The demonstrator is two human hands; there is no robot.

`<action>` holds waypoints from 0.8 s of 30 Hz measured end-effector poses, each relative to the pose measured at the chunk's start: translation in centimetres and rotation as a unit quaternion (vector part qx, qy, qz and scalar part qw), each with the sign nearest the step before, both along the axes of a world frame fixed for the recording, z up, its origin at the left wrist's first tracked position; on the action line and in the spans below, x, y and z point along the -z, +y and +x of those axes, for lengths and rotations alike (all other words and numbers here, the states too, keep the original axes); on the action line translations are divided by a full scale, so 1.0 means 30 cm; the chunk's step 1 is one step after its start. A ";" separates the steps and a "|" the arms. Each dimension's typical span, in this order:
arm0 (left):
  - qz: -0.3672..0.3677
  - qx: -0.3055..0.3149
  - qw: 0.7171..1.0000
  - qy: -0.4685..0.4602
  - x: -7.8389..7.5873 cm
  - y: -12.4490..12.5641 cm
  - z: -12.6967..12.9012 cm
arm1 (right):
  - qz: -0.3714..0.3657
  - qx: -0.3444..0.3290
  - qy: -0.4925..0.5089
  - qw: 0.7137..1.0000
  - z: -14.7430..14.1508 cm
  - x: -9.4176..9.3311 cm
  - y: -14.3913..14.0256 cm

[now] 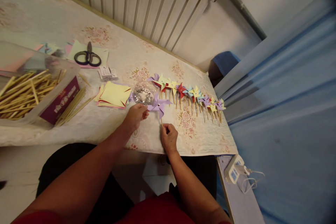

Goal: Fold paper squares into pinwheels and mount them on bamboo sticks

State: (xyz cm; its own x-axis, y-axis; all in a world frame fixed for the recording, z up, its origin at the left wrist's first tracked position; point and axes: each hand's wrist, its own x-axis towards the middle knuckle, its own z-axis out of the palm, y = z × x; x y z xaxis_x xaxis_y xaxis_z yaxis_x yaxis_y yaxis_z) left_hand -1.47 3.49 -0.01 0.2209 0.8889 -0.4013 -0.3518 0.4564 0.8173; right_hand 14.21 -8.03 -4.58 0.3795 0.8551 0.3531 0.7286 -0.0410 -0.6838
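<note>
One purple paper pinwheel (pixel 159 105) near the table's front edge, between both hands, paper head lying on the flowered tablecloth (pixel 110 126) just below a clear round container of small shiny bits (pixel 144 93). Left hand (pixel 135 116) closed on the pinwheel's left vane, fingertips pinched together at the paper's edge. Right hand (pixel 169 137) pinched shut on the lower end of the thin wooden stick (pixel 161 120), thumb and forefinger clamped around it, stick running up from the fingers to the pinwheel's centre.

Right of the held pinwheel, a row of finished pinwheels (pixel 190 94) in yellow, red, pale blue and purple, laid side by side with sticks pointing toward the table's near edge, the row running out toward the table's right corner. Left of the round container, a stack of yellow paper squares (pixel 114 94) with pink sheets beneath. Farther left, a clear plastic box of wooden sticks (pixel 23 92) with a purple label on its side, and loose sticks (pixel 73 106) lying beside it. Behind those, black-handled scissors (pixel 88 57) resting on coloured paper, and a small white box (pixel 107 73) close by. Off the table's right corner, a white power strip (pixel 235 171) with a cable on a narrow ledge.
</note>
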 end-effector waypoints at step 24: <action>0.005 -0.003 1.000 0.027 -0.022 -0.003 0.002 | 0.001 0.002 -0.004 1.000 0.004 0.003 0.000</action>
